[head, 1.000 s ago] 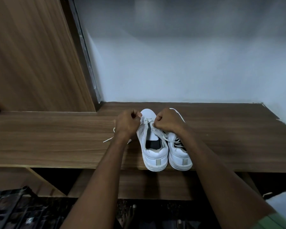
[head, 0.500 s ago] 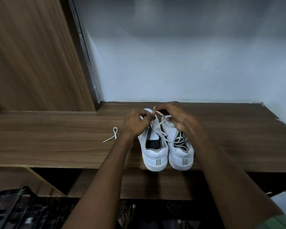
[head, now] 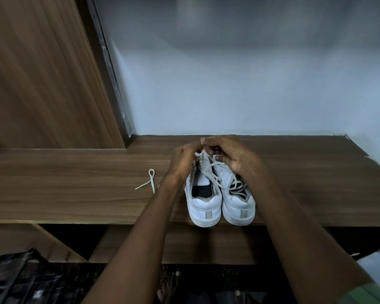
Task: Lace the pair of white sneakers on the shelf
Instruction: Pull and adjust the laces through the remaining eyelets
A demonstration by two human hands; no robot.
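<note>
Shelf (head: pixel 75 189): flat wood, sneakers (head: pixel 203 207) side by side at front edge, light, soles stiff enough to stay put
My left hand (head: pixel 183 160), right hand (head: pixel 233 154): fingers curled, pinching lace (head: pixel 215 183) over toe ends
Lace soft, floppy; best gripped near tip
Spare lace (head: pixel 150 179) lies left

White sneakers (head: pixel 222 200) with greyish heel tabs; brown wood-grain shelf (head: pixel 75 183); seemingly green sleeve (head: pixel 369 296).
</note>
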